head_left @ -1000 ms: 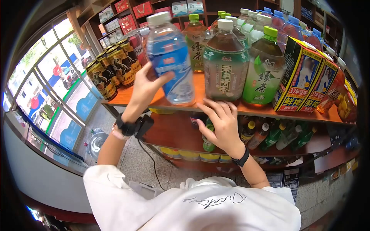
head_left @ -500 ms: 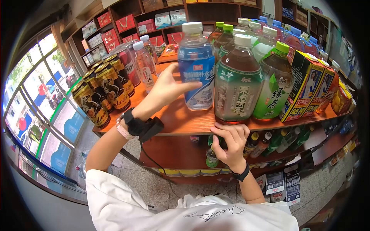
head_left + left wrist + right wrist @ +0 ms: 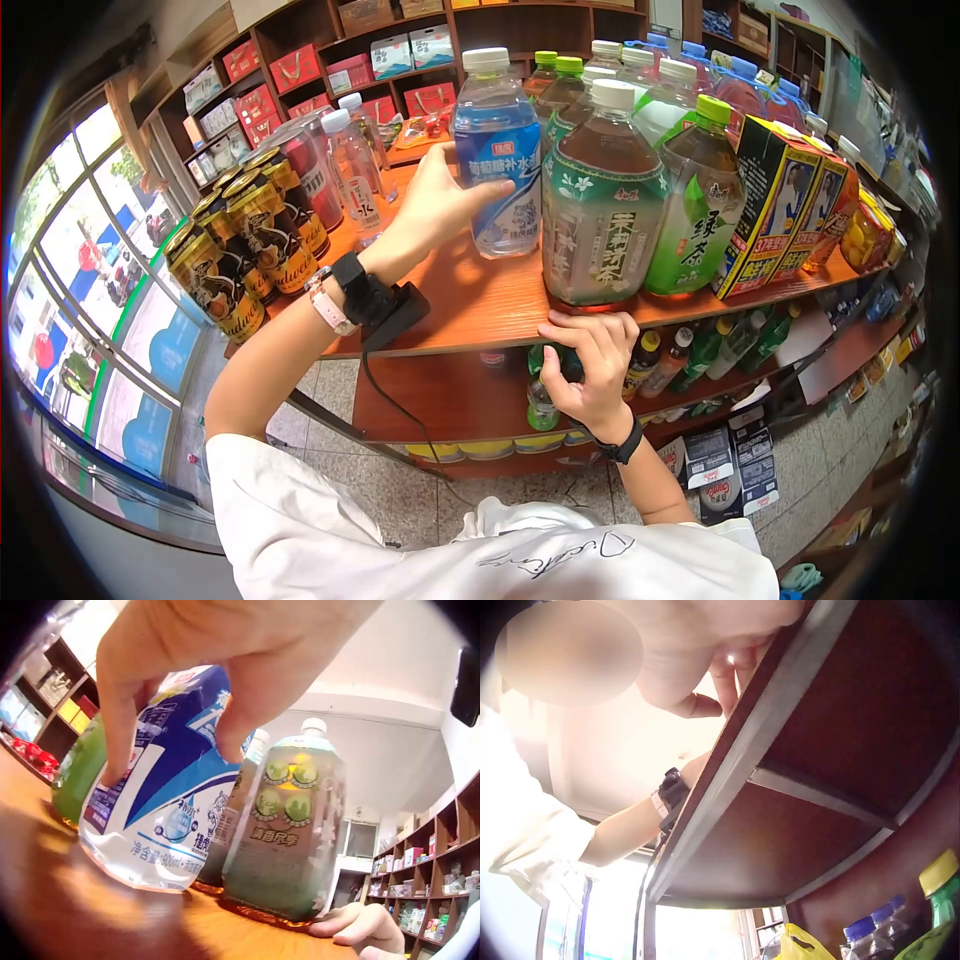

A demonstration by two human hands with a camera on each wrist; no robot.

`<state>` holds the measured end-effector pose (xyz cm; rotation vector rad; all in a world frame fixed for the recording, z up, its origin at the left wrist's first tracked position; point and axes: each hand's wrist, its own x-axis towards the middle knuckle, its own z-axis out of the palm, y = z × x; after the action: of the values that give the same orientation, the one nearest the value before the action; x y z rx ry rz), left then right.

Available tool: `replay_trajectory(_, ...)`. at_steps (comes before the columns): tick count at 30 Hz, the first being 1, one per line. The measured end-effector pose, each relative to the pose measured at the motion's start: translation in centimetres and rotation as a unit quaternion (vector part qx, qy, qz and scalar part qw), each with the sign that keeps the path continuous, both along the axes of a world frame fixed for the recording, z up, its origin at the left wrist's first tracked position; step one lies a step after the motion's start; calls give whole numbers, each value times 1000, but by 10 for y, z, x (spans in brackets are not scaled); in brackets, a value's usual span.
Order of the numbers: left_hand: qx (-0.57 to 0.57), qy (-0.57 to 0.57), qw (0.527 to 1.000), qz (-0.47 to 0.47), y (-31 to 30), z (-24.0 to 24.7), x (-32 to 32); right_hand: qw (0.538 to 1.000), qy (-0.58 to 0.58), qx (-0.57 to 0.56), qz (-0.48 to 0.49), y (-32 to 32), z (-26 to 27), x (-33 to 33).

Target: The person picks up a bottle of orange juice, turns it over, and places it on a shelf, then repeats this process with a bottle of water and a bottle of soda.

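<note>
My left hand [image 3: 432,212] grips a clear bottle with a blue label [image 3: 500,140] and white cap around its middle, thumb across the front. The bottle stands upright at the wooden shelf top [image 3: 450,300]; in the left wrist view its base is close over the wood. Just right of it is a large jasmine tea bottle [image 3: 605,200] with a white cap, then a green tea bottle [image 3: 695,205] with a green cap. My right hand [image 3: 592,360] rests its fingertips on the shelf's front edge below the jasmine tea, holding nothing.
Black-and-gold beer cans [image 3: 255,225] and small clear bottles [image 3: 352,180] stand on the left. Yellow-black juice boxes [image 3: 765,210] are on the right. Several bottles fill the back. A lower shelf [image 3: 430,395] holds more bottles. A cable [image 3: 395,405] hangs from my left wrist.
My left hand has brought the blue-labelled bottle rightward, closer beside the jasmine tea, and slightly back. My right fingers, spread at first, now bend on the shelf edge. The head view has shifted.
</note>
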<state>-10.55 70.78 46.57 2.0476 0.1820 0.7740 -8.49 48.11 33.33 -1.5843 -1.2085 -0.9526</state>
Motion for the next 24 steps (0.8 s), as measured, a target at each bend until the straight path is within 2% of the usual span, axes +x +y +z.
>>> replay_trajectory(4,14,-21,1000,4,-7,10,9,1000,-6,0,4,0,-3,2)
replay_trajectory(6,17,25,1000,-7,-11,22,12,1000,-12,3,4,1,-5,5)
replay_trajectory(8,-3,10,1000,-28,1,18,24,1000,-18,7,5,2,-9,9)
replay_trajectory(10,-6,111,993,-31,11,21,31,999,-35,6,3,2,-13,12)
replay_trajectory(14,-18,155,988,-10,15,27,34,999,-42,10,5,2,-13,14)
replay_trajectory(16,-20,163,974,153,17,24,35,999,-40,12,13,2,-12,14)
replay_trajectory(18,-55,171,975,132,17,27,32,999,-27,14,15,3,-13,11)
replay_trajectory(20,-94,120,988,-24,22,25,35,1000,-18,23,10,4,-11,9)
replay_trajectory(24,-66,124,989,-38,31,27,43,1000,-16,14,9,3,-11,7)
